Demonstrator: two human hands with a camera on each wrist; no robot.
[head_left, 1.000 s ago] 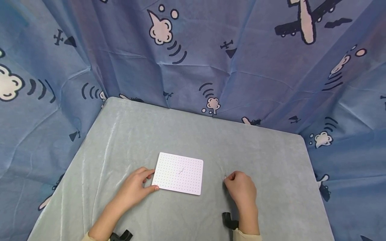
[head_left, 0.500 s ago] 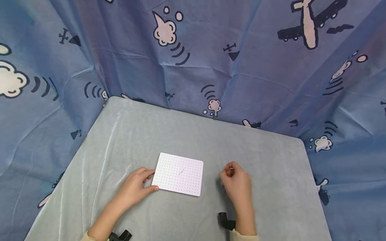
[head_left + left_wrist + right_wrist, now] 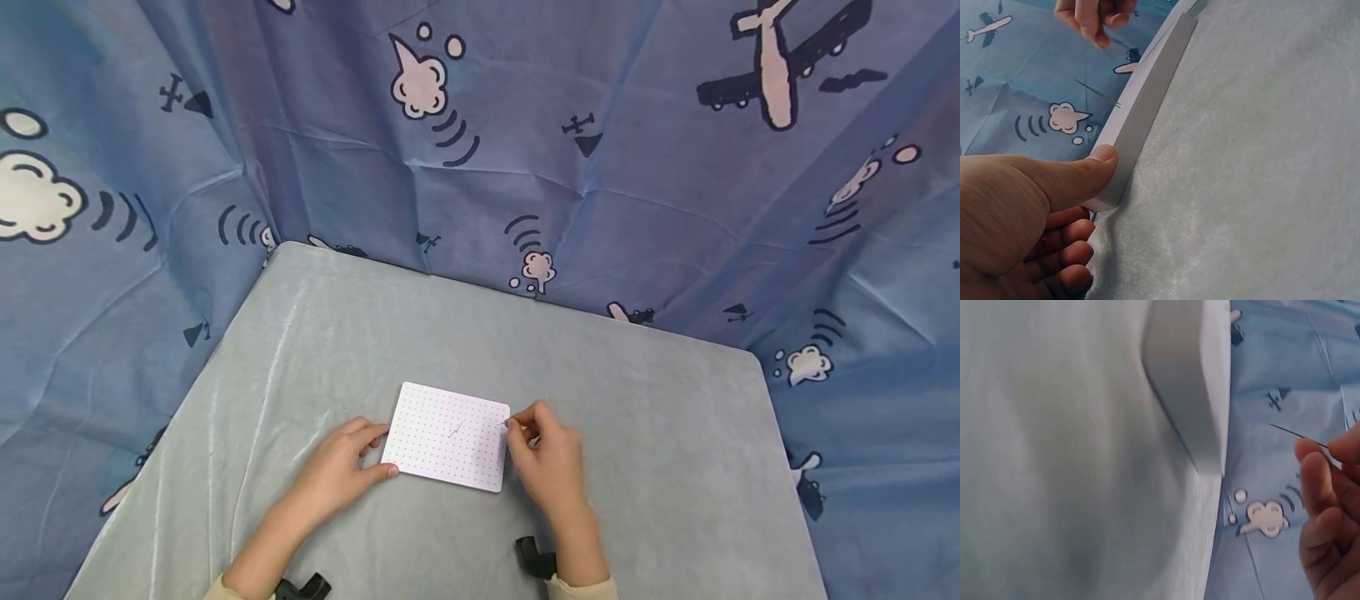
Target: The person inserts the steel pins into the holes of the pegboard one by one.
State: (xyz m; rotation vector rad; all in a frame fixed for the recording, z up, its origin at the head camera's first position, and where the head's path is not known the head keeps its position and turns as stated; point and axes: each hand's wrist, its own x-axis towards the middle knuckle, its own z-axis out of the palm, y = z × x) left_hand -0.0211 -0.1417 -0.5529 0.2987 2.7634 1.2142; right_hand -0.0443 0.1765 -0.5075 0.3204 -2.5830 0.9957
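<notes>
A white block with a grid of small dots (image 3: 442, 446) lies flat on the grey cloth. My left hand (image 3: 337, 471) grips its left end, the thumb on the side face near the corner (image 3: 1100, 162). From the block's top a thin dark needle (image 3: 1096, 92) sticks up at a slant; in the head view it shows as a short line near the middle. Between thumb and forefinger my right hand (image 3: 551, 458) pinches another thin needle (image 3: 1297, 434), its point facing left. That hand is at the block's right edge, the needle tip overlapping the dotted top in the head view.
The grey plush cloth (image 3: 675, 467) covers the table. A blue curtain (image 3: 480, 150) with printed planes and clouds hangs behind it and at both sides. Black wrist mounts (image 3: 534, 557) sit at both wrists.
My right hand has come left from the cloth to the block's right edge, carrying its needle. My left hand and the block have stayed in place, while the head view has shifted slightly.
</notes>
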